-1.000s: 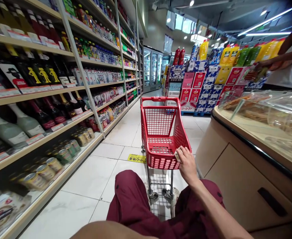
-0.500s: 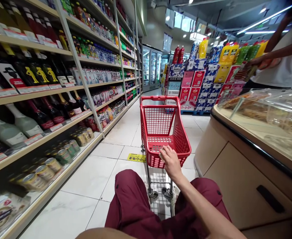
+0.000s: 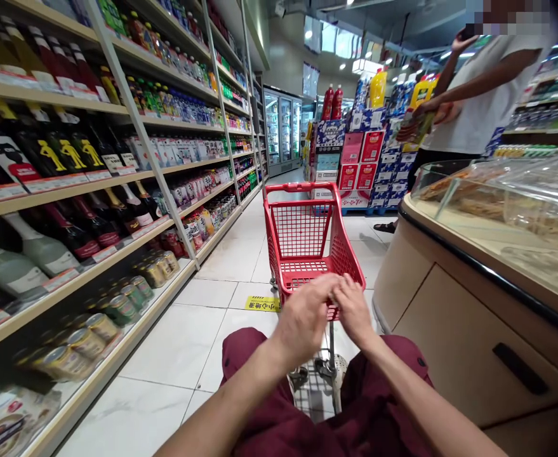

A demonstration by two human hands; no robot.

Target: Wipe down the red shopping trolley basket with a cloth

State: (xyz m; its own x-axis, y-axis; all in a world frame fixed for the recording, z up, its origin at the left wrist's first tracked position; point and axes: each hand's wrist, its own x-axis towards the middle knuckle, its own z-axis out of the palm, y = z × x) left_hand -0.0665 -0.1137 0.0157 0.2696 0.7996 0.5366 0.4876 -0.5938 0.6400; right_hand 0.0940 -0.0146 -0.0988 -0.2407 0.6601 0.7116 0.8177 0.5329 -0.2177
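Note:
Both hands meet over the near rim of a red plastic shopping cart (image 3: 302, 228). My left hand (image 3: 302, 320) is closed, its fingers curled toward the right hand. My right hand (image 3: 353, 311) is closed too, with its fingertips against those of the left. Whatever lies between the fingers is hidden or too small to name. The cart's mesh basket stands in front of my knees, and the hands cover part of its near wall.
Shelves of bottles and cans (image 3: 88, 343) run along the left. At right stands a curved counter (image 3: 421, 285) with a clear cover. A person in a white shirt (image 3: 488, 89) stands behind it. Stacked drink boxes (image 3: 364, 158) are ahead, and a yellow floor sticker (image 3: 262, 303) lies left of the cart.
My left hand has come up into view and met the right hand. The right hand has shifted slightly right along the cart's rim. The person at right shows more fully.

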